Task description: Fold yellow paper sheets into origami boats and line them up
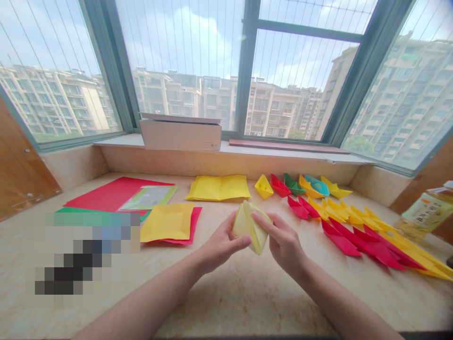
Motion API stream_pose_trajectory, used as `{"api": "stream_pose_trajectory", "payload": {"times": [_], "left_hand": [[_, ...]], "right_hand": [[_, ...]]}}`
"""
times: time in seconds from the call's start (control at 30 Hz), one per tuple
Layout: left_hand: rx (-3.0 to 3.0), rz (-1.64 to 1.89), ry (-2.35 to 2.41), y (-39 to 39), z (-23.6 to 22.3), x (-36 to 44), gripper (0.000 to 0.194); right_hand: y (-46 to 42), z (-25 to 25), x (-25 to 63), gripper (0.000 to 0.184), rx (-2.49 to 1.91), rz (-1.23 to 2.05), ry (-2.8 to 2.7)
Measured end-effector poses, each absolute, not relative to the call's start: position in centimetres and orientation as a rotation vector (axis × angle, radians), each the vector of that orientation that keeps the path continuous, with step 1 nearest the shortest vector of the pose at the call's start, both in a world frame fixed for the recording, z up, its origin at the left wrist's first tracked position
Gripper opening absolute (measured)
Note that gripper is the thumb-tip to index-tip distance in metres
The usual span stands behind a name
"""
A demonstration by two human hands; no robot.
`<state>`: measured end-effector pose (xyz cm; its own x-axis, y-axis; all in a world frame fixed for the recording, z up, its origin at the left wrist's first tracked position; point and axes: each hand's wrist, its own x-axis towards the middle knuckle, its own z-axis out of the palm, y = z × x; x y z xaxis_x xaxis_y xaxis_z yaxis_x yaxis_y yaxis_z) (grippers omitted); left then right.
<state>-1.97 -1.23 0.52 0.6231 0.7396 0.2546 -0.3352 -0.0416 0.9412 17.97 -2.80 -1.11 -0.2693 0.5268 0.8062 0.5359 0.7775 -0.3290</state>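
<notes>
A folded yellow paper piece (249, 224) is held up above the marble counter (226, 293), pinched from both sides. My left hand (221, 245) grips its lower left edge with thumb and fingers closed on it. From the right, my right hand (283, 243) pinches its right flap. The paper is partly folded into a pocketed shape, open at the top.
Several finished paper boats (300, 185) in yellow, red, green and blue stand in rows at the right, reaching to the counter's edge. Flat yellow sheets (218, 187), (166, 222) and red paper (113, 193) lie left. A white box (180, 132) sits on the sill. A bottle (426, 210) stands far right.
</notes>
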Motion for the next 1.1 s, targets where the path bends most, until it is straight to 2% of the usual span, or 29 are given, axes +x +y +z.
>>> {"api": "stream_pose_trajectory", "payload": {"times": [0.3,0.47,0.57,0.63,0.7,0.77,0.9,1.0,1.1], "left_hand": [[1.382,0.984,0.675,-0.4,0.3,-1.8,0.062],[1.558,0.948,0.611,-0.3,0.3,-1.9,0.033],[1.638,0.933,0.610,-0.4,0.3,-1.9,0.023],[1.625,0.961,0.647,-0.6,0.3,-1.7,0.022],[1.596,0.991,0.679,-0.7,0.2,-1.6,0.028],[1.608,0.977,0.677,-0.9,0.1,-1.4,0.030],[1.730,0.889,0.685,-1.0,-0.1,-1.3,0.021],[1.764,0.882,0.705,-1.1,-0.2,-1.5,0.027],[1.804,0.830,0.665,-1.1,-0.1,-1.7,0.024]], "right_hand": [[-2.6,-0.7,19.1,0.053,-0.839,0.207,-2.122],[-2.6,-0.7,18.2,0.051,-0.959,0.391,-1.865],[-2.5,-0.8,17.6,0.028,-1.044,0.530,-1.767],[-2.6,-0.8,17.4,0.018,-1.057,0.579,-1.718],[-2.6,-0.8,17.5,0.016,-1.052,0.591,-1.658],[-2.6,-0.9,17.6,0.018,-1.044,0.603,-1.604],[-2.5,-0.9,17.7,0.023,-1.022,0.692,-1.545],[-2.6,-0.4,17.6,0.028,-0.954,0.896,-1.504],[-2.7,0.4,17.6,0.035,-0.851,1.161,-1.490]]}}
